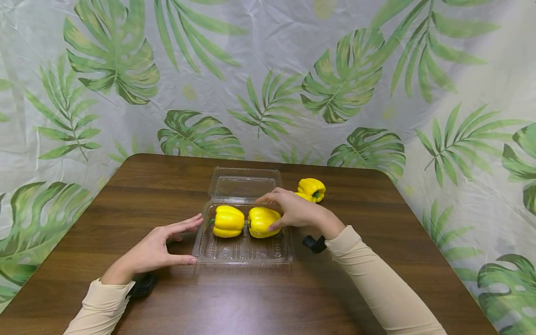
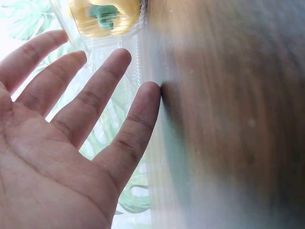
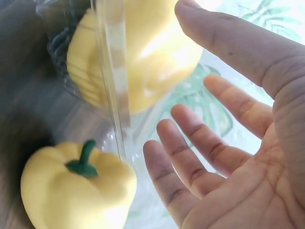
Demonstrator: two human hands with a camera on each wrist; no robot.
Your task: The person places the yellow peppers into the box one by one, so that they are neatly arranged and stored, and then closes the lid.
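A clear plastic clamshell container lies unfolded on the table, its lid laid back. Two yellow bell peppers sit side by side in its base: a left pepper, stem to the left, and a right pepper, stem toward the first. My right hand reaches over the right wall, thumb at the right pepper and other fingers spread behind it, apart from it in the right wrist view. At the container's left side, my left hand has its thumb by the front corner and straight fingers along the wall.
Beyond my right hand two more yellow peppers lie on the table; the farther pepper partly covers the nearer one, which shows its green stem in the right wrist view. A leaf-patterned curtain hangs behind the brown table.
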